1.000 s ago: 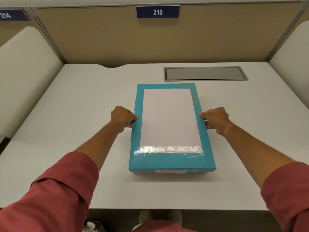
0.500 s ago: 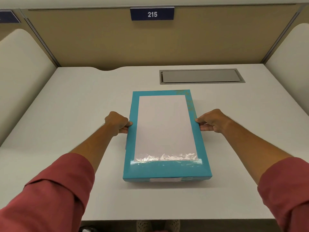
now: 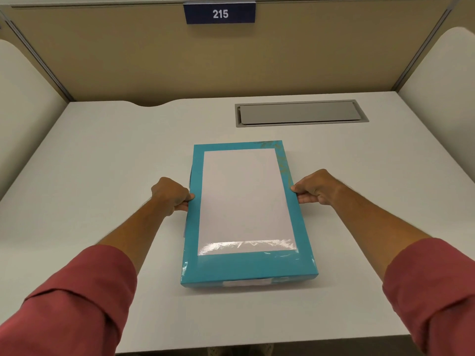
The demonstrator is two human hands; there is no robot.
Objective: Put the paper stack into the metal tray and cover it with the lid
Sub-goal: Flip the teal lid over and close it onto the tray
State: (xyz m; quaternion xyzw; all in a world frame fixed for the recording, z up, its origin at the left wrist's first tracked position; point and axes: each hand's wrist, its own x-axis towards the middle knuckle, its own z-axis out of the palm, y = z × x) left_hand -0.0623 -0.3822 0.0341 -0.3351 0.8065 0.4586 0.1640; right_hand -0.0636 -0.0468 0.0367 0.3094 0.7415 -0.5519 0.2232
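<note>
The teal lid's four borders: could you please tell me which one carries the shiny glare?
The near border, closest to the person; the glare streaks lie along it, while the far and side borders look matte.

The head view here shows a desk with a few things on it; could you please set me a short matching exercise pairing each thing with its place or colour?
Things:
1. teal lid
2. number sign
3. grey hatch
4. left hand

Descriptions:
A. dark blue, on the partition above the desk
B. set flush into the desk top, at the back right
C. lying in the middle of the desk, gripped on both long sides
D. closed on one long edge, opposite the right hand

Pairs: 1-C, 2-A, 3-B, 4-D
</note>
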